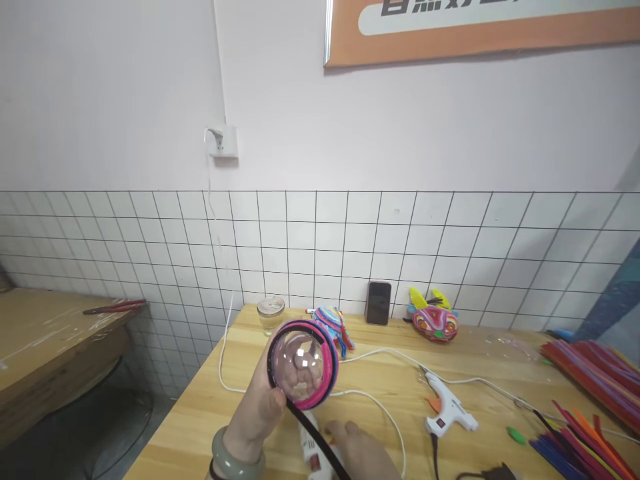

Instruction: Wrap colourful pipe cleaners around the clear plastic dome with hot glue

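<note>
Nearest me, my right hand (361,452) sits low at the frame's bottom edge, resting on a white glue gun (314,448) that lies on the tabletop (380,380); I cannot tell whether the fingers are clenched around it or only laid over it. A black pipe cleaner (316,437) runs from beside that hand up to the piece held above it.

Just to its left and higher, my left hand (260,408), a pale green bangle (235,457) at the wrist, is grasping a clear plastic dome (299,367) from behind, fingers showing through the plastic. Pink, blue and black pipe cleaners already ring the rim of the dome; the black strand hangs loose, so I judge the wrapping partly done, with that tail not yet fixed down and the clear face bare.

To the right of both hands lies a second white glue gun (447,407), its white cable (385,407) looping across the wood. Farther right lie loose pipe cleaners (590,380) in red, blue and orange.

Beyond the dome stand a glass jar (271,313) and a striped craft piece (334,325). A phone (378,303) leans on the tiled wall (450,247), with a colourful mask figure (434,320) to its right. Up left, a wall socket (223,141) holds a plug.
</note>
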Demonstrator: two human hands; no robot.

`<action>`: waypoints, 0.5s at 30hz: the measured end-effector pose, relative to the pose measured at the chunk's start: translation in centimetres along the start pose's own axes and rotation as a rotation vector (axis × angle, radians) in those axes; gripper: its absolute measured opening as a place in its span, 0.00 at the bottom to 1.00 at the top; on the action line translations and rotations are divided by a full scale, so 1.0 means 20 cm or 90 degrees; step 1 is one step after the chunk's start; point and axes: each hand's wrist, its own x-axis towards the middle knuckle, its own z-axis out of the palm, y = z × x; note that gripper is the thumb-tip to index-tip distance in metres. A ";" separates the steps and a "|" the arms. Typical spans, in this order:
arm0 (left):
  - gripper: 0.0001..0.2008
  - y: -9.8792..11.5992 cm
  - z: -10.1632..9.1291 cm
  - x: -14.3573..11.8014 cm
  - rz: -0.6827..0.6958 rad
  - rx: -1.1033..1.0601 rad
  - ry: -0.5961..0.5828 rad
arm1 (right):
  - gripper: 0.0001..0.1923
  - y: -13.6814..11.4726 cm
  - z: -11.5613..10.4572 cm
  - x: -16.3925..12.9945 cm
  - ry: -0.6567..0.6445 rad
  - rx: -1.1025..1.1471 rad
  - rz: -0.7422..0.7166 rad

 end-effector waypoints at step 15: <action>0.35 0.00 -0.05 0.03 0.094 0.039 0.123 | 0.21 0.00 -0.54 -0.22 0.259 0.494 0.002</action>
